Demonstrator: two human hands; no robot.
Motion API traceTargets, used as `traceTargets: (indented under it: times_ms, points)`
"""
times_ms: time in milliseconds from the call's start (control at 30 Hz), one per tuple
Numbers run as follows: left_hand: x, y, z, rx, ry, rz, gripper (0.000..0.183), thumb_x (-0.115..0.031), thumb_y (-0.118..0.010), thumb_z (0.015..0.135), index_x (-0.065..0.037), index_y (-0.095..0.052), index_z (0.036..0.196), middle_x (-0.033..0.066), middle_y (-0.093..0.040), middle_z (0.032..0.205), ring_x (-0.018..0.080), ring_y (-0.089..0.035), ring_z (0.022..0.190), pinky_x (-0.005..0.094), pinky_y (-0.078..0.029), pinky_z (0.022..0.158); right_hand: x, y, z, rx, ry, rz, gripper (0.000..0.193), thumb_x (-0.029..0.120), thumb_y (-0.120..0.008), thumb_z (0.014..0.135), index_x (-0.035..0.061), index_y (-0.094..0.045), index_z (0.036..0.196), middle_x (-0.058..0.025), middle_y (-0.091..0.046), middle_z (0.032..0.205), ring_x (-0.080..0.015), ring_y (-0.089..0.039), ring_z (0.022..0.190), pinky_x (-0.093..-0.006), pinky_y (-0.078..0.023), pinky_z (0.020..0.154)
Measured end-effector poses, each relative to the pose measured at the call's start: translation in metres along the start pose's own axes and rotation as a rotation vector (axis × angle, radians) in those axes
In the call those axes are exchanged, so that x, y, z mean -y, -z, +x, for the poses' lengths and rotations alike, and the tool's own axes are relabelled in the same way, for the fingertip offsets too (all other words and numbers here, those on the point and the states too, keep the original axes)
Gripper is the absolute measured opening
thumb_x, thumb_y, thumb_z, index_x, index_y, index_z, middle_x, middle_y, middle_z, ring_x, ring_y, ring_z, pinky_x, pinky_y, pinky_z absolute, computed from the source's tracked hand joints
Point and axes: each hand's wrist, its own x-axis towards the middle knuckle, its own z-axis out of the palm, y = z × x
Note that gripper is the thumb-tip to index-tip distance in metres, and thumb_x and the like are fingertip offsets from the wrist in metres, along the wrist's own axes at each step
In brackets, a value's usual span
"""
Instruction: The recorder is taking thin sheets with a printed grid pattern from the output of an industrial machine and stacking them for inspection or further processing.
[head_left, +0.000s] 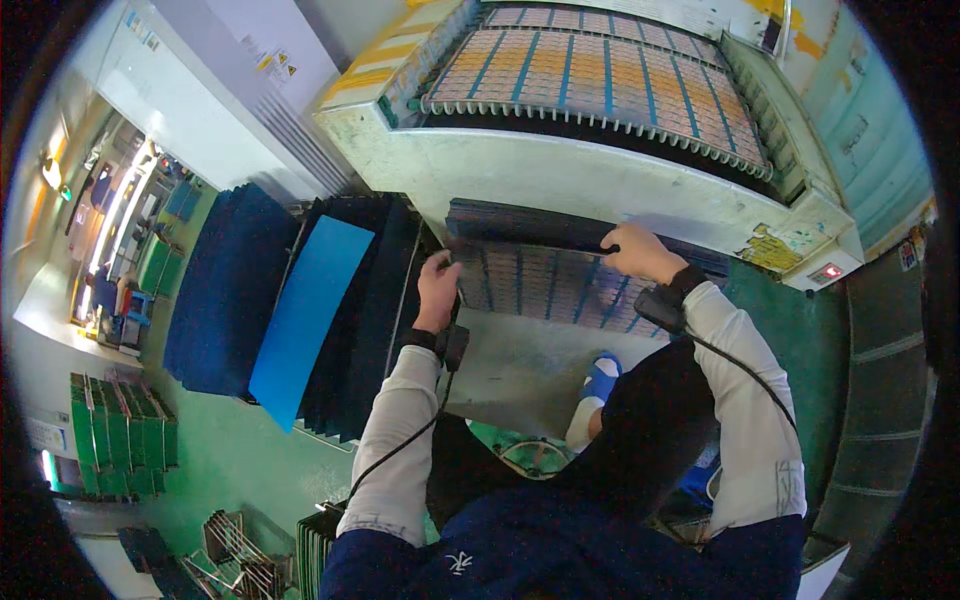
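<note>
A thin, glossy panel (540, 287) stands tilted in front of me, with a pinkish grid and blue stripes on its face. I cannot tell whether that pattern is printed or reflected. My left hand (437, 292) is closed at the panel's upper left corner, its fingertips slightly blurred. At the upper right edge, my right hand (645, 253) is closed over the panel with the fingers curled. Just behind the panel, a row of dark boards (570, 224) leans against the machine's front. Black straps with small dark boxes and cables are on both wrists.
A pale machine (600, 150) with a roller conveyor (590, 75) stands ahead. At left are stacked dark blue sheets (230, 290) and a bright blue sheet (312, 315). Green racks (120, 435) and a metal frame (235, 560) stand on the green floor. Dark panels (880, 400) line the right side.
</note>
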Motion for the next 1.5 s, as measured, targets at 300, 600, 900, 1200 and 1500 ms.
traceTargets:
  times_ms: [300, 600, 900, 1200, 1500]
  points:
    - [-0.03, -0.014, -0.008, 0.05, -0.118, -0.116, 0.05, -0.008, -0.062, 0.08, 0.003, -0.044, 0.126, 0.0122, -0.058, 0.106, 0.0146, -0.057, 0.088, 0.0274, -0.045, 0.076, 0.019, -0.009, -0.005, 0.107, -0.063, -0.28, 0.032, 0.027, -0.067, 0.068, 0.0036, -0.066, 0.09, -0.0204, -0.056, 0.095, -0.0377, -0.057, 0.091, -0.0437, -0.047, 0.077]
    - [-0.021, -0.013, 0.032, 0.077, -0.221, -0.012, 0.051, -0.01, -0.062, 0.079, -0.004, -0.046, 0.127, 0.0067, -0.058, 0.108, 0.0127, -0.053, 0.084, 0.0255, -0.045, 0.071, -0.033, 0.038, -0.014, 0.089, -0.061, 0.258, 0.023, 0.025, -0.059, 0.08, 0.0054, -0.066, 0.09, -0.0117, -0.065, 0.079, -0.0233, -0.061, 0.07, -0.0327, -0.048, 0.064]
    - [0.016, -0.004, 0.063, 0.028, -0.156, 0.085, 0.061, -0.012, -0.062, 0.081, 0.004, -0.037, 0.133, 0.0116, -0.052, 0.121, 0.0158, -0.052, 0.099, 0.0264, -0.042, 0.083, -0.158, -0.02, -0.166, -0.633, -0.844, 0.871, 0.036, 0.019, -0.063, 0.08, 0.0009, -0.059, 0.11, -0.0044, -0.062, 0.091, -0.0137, -0.058, 0.074, -0.0239, -0.046, 0.065]
    - [-0.02, -0.025, 0.039, 0.122, 0.133, -0.077, 0.055, -0.014, -0.061, 0.083, -0.007, -0.041, 0.133, -0.001, -0.053, 0.11, 0.0076, -0.048, 0.084, 0.0221, -0.038, 0.063, -0.141, -0.06, -0.166, -0.812, -0.805, 0.743, 0.052, 0.007, -0.061, 0.075, 0.0001, -0.049, 0.125, -0.0094, -0.056, 0.118, -0.0153, -0.056, 0.091, -0.0264, -0.046, 0.07]
    - [-0.015, -0.006, 0.047, 0.349, 0.09, 0.013, 0.056, -0.022, -0.059, 0.087, -0.01, -0.034, 0.136, -0.0008, -0.055, 0.11, 0.0086, -0.051, 0.084, 0.0219, -0.042, 0.063, -0.108, -0.063, -0.177, -1.049, -0.731, 0.671, 0.043, 0.012, -0.064, 0.072, -0.0013, -0.058, 0.112, -0.0153, -0.062, 0.108, -0.0235, -0.06, 0.096, -0.0298, -0.046, 0.083]
